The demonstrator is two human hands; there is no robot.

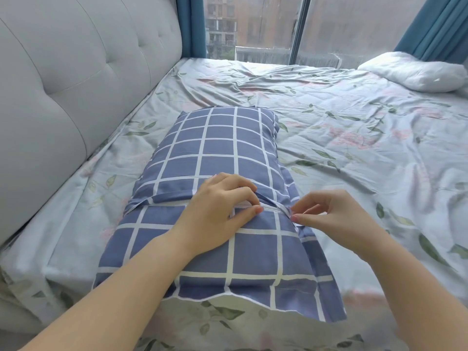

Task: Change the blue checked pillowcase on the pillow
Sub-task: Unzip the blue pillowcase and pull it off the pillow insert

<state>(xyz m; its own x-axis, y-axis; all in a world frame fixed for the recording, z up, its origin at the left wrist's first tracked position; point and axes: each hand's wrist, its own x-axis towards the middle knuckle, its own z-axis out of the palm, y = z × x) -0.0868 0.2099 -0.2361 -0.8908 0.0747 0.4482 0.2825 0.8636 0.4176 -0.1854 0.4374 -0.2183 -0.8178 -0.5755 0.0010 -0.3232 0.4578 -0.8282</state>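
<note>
Blue checked pillowcase [220, 140]: on pillow, lying on floral bedsheet [342, 127], long axis running away from person. Overlap flap [164, 201] crosses mid-length, beneath both hands. Left hand [222, 211] pinches flap edge at centre; right hand [336, 219] pinches it at right side.

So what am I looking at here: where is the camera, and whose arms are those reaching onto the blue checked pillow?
There is no machine here. This is one picture from a camera worn on a person's head, looking forward and down, so the two bare arms are that person's own. On the pale leaf-printed bedsheet lies a filled blue pillowcase with white checks. The left hand and the right hand each pinch the cloth at the fold running across it, which seems to be its opening. At the left stands a grey padded headboard. Far right lies a white bundle of bedding, near a window with teal curtains.
</note>
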